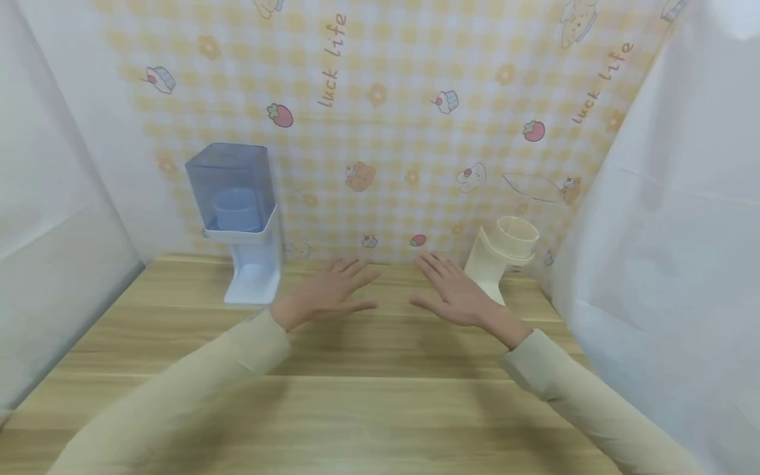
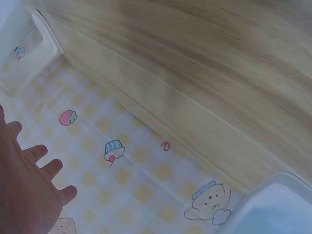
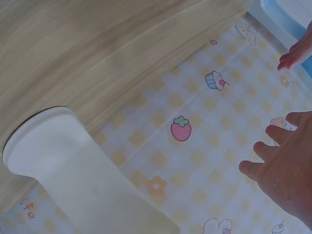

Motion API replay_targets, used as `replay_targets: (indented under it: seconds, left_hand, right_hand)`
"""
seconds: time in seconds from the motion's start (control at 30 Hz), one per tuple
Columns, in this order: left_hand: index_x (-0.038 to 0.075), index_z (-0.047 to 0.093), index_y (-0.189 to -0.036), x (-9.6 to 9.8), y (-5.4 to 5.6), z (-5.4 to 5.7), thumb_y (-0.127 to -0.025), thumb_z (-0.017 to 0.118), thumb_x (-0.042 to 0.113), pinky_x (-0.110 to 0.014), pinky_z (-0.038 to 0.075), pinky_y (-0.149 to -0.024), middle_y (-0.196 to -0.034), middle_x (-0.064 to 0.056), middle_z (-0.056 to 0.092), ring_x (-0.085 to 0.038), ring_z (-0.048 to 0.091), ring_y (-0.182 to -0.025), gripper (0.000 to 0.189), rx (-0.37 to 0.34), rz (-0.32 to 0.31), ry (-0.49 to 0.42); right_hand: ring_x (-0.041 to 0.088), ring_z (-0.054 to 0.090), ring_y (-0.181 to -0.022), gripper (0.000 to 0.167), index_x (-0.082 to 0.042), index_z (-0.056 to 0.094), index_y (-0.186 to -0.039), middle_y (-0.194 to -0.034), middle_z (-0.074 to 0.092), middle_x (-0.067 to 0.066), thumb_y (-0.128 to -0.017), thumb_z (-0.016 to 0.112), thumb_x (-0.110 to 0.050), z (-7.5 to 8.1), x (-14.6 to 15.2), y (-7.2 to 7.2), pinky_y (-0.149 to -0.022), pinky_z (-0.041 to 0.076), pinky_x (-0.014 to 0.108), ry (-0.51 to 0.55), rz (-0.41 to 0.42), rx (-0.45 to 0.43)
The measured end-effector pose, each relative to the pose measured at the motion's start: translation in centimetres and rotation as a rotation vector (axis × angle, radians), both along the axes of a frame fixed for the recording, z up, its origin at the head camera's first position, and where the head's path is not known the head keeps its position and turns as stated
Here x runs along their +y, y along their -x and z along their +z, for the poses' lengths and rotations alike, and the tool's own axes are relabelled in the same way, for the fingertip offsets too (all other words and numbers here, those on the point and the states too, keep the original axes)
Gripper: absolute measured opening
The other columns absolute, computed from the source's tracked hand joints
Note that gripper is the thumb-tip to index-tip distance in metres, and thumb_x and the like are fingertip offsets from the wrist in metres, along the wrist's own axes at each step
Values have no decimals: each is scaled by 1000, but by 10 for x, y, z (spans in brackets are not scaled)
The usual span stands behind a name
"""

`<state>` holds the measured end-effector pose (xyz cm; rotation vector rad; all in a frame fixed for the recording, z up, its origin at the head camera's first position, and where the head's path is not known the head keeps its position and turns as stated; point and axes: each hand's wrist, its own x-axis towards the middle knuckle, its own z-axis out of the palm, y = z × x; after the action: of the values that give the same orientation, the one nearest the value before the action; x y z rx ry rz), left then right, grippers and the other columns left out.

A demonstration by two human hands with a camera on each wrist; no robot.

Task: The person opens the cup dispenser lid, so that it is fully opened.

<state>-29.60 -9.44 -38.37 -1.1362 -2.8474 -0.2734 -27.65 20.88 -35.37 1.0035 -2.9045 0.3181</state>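
Both hands hover palm down over the wooden table with fingers spread, holding nothing. My left hand [image 1: 326, 290] is nearest a dispenser [image 1: 252, 264] on the left, which has a white stand and a clear blue box-shaped top [image 1: 231, 178]. Beside my right hand [image 1: 460, 293] stands a cream stand [image 1: 493, 254] with a round, open-topped collar [image 1: 516, 237]; the hand overlaps its foot in the head view. In the right wrist view the cream stand [image 3: 92, 170] shows at lower left, apart from the fingers. The left wrist view catches part of the blue-and-white dispenser [image 2: 278, 209] at lower right.
A wood-grain table [image 1: 356, 409] fills the foreground. Behind it hangs a yellow checked cloth [image 1: 380, 132] printed with strawberries, cupcakes and animals. White sheets close off the left side [image 1: 59, 165] and the right side [image 1: 671, 218].
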Motion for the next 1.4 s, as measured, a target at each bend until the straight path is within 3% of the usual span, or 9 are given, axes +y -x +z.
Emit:
replay_targets:
  seconds: [0.4,0.57,0.6,0.67,0.8,0.87,1.0,1.23,1.4]
  left_hand:
    - [24,18,-161,78,38,-7,-102,26,65,-61,14,-122,-166,-13,20,-34,16,-154,71,-154,-44,-185]
    - [15,21,-160,105,49,-7,-106,24,56,-57,17,-123,-165,-14,23,-33,20,-153,68,-219,-63,-349]
    - [12,21,-159,110,52,-7,-107,23,53,-56,16,-123,-165,-15,23,-34,20,-153,67,-242,-69,-407]
    - [8,16,-160,121,58,-9,-108,17,50,-54,14,-125,-166,-15,17,-34,16,-154,66,-379,-82,-573]
    - [12,2,-161,137,67,-8,-102,4,64,-59,8,-124,-167,-18,7,-39,11,-154,78,-693,-79,-895]
    - [18,-1,-161,145,72,-6,-98,2,71,-64,8,-121,-166,-18,7,-42,14,-152,83,-777,-52,-982]
    - [24,-2,-161,170,84,1,-96,1,73,-66,9,-120,-167,-16,7,-42,12,-152,81,-791,-13,-984]
    - [25,-3,-161,223,103,4,-96,2,73,-50,-3,-126,-169,0,-6,-22,-8,-156,81,-782,-29,-1021]
    - [20,-1,-161,248,103,4,-95,1,75,-48,4,-127,-169,-5,-1,-26,0,-157,86,-812,-31,-1050]
  right_hand:
    - [40,13,-153,83,-7,16,-159,-165,20,17,-100,46,-58,1,33,0,-121,16,63,24,-89,44]
    - [46,17,-150,87,-4,17,-158,-164,19,22,-98,51,-58,4,48,0,-115,23,69,126,-160,127]
    - [46,18,-150,89,-4,17,-158,-164,19,23,-97,52,-59,5,51,0,-115,24,69,171,-189,156]
    - [46,20,-149,88,-5,18,-158,-163,20,23,-97,58,-53,9,56,-2,-115,24,68,316,-264,185]
    - [44,20,-148,85,-4,17,-156,-160,20,23,-96,65,-41,20,69,-3,-117,22,65,729,-412,186]
    - [39,19,-149,83,-4,17,-154,-159,20,21,-95,66,-37,26,78,-4,-120,19,61,910,-468,209]
    - [27,14,-151,82,-9,18,-153,-160,19,13,-95,65,-42,31,99,3,-125,11,48,1078,-561,285]
    - [24,1,-154,98,-18,-1,-158,-166,-1,5,-93,58,-61,32,120,17,-126,10,47,1140,-726,37]
    - [27,-3,-155,108,-17,-8,-158,-167,-8,7,-89,60,-65,33,116,25,-126,9,49,1119,-760,-54]
